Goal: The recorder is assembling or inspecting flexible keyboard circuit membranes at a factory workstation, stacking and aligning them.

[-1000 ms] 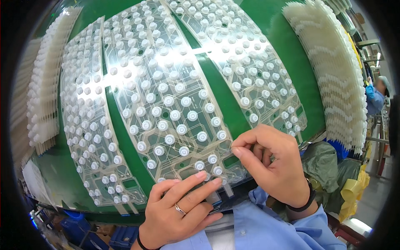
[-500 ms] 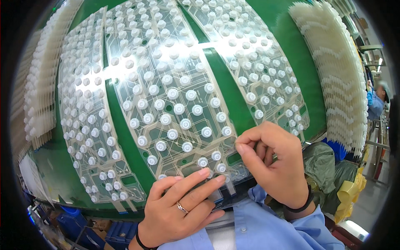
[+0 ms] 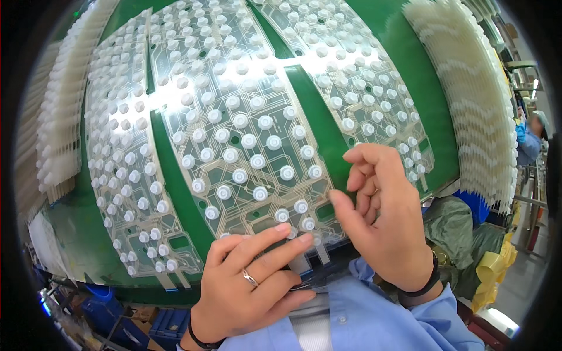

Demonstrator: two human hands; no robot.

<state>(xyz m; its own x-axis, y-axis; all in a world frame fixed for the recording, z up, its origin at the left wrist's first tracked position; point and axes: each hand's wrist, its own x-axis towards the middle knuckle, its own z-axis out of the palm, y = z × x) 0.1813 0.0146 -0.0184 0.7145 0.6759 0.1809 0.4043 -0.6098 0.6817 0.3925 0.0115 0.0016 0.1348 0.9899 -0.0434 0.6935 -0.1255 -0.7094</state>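
Observation:
Three clear keyboard membrane sheets with printed traces and rows of white rubber domes lie side by side: a left sheet (image 3: pixel 138 187), a middle sheet (image 3: pixel 270 186) and a right sheet (image 3: pixel 374 88). My left hand (image 3: pixel 249 286), a ring on one finger, rests with spread fingers on the near edge of the middle sheet, covering some domes there. Over that sheet's near right corner is my right hand (image 3: pixel 383 213), thumb and fingers apart, with nothing seen between them. Two flat tails (image 3: pixel 301 264) of the middle sheet stick out by my left fingertips.
The sheets lie on a green tabletop (image 3: pixel 319 108). Tall stacks of similar domed sheets flank them, a right stack (image 3: pixel 477 117) and a left stack (image 3: pixel 61 126). Near right are a dark green plastic bag (image 3: pixel 448 219) and a yellow bag (image 3: pixel 494 272). Another person (image 3: pixel 531 143) is far right.
My right thumb and fingers, pinched together at the middle sheet's right edge before, have come apart, the fingertips moving up. The sheets appear slightly higher in view. My left hand stays nearly in place.

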